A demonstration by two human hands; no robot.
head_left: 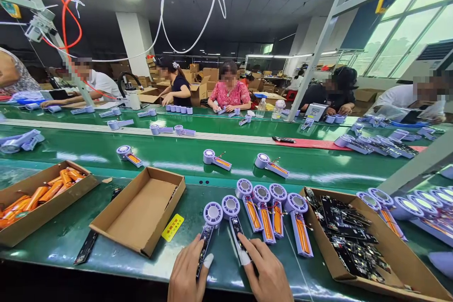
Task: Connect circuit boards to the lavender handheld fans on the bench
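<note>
Low in the frame's centre, the left hand (184, 271) and the right hand (268, 271) each wore a snug white thumb cover (209, 260).

On the green tabletop (141, 271), from left to right, there are a rectangular brown cardboard box (67, 200) with long orange packs (49, 192) in it, a second brown cardboard box (139, 212), six round-headed purple plastic fans (262, 194), and a third brown cardboard box (403, 262), in which thin black circuit boards (347, 219) lie.

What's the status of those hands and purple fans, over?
Left hand holding one purple fan. Right hand touching a second fan. Four more fans close by, then a box of circuit boards; nothing seen blocking.
</note>
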